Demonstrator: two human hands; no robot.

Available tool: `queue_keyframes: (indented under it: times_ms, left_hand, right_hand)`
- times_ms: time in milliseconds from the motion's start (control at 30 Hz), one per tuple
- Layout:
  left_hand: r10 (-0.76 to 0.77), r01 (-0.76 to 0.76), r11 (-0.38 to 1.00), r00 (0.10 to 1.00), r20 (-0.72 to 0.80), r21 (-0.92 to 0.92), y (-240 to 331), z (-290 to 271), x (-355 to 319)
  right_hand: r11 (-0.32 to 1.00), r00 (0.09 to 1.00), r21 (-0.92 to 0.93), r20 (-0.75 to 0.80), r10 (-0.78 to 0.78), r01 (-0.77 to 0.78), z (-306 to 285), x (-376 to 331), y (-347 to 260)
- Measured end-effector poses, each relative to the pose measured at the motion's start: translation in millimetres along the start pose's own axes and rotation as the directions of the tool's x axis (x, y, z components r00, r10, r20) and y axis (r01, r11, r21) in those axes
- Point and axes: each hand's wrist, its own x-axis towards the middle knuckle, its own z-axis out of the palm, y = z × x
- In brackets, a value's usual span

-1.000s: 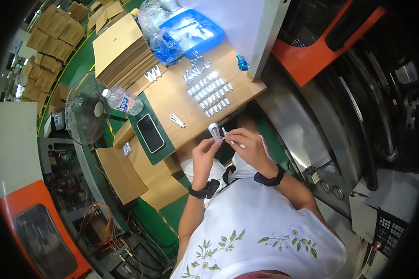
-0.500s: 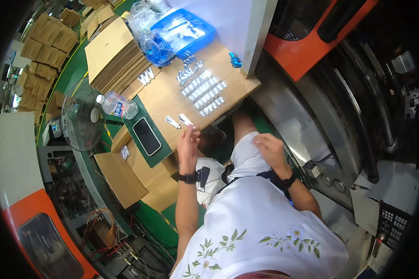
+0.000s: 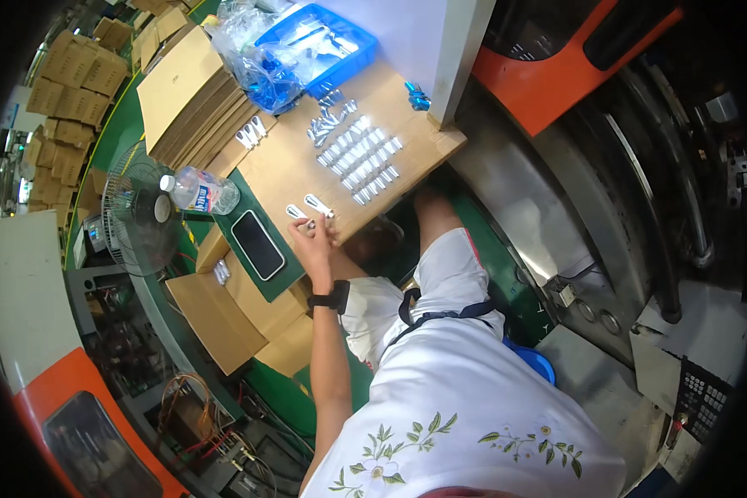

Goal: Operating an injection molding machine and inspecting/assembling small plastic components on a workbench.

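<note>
My left hand (image 3: 314, 242) is at the near left edge of the wooden table, its fingers bent and pinched over the lower end of a small white piece with an oval loop (image 3: 296, 212). A matching looped piece (image 3: 314, 202) lies just right of it, close to the fingertips. The fingers partly cover the ends of both pieces. Farther back on the table, silvery pieces (image 3: 359, 162) lie in several neat rows, with a loose heap of similar pieces (image 3: 328, 126) behind them. My right hand is out of view.
A phone (image 3: 257, 245) and a plastic bottle (image 3: 199, 192) are left of my hand. Behind stand stacked flat cardboard (image 3: 183, 87), a blue tray (image 3: 353, 54) and plastic bags. An open carton (image 3: 216, 319) sits below left, near a fan (image 3: 141, 207). Machinery (image 3: 573, 199) stands right.
My left hand has moved slightly left and forward onto the looped pieces. My right hand, earlier raised over my right thigh, has gone out of view. The whole view has shifted a little.
</note>
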Motion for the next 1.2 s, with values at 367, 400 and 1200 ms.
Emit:
queue_keyframes:
  times_ms: [367, 400, 1200]
  left_hand:
    - [0.705, -0.528, 0.581, 0.707, -0.059, 0.619, -30, -14, -9]
    - [0.719, -0.540, 0.573, 0.692, -0.062, 0.616, -32, -14, -11]
    - [0.671, -0.567, 0.661, 0.740, -0.049, 0.492, -17, -3, -7]
  right_hand:
    - [0.763, 0.834, 0.467, -0.527, -0.165, 0.447, -127, 87, -161]
    - [0.606, 0.910, 0.701, -0.404, -0.094, 0.375, -166, 97, -201]
    - [-0.272, -0.351, -0.221, -0.608, -0.712, 0.937, -479, -34, -593]
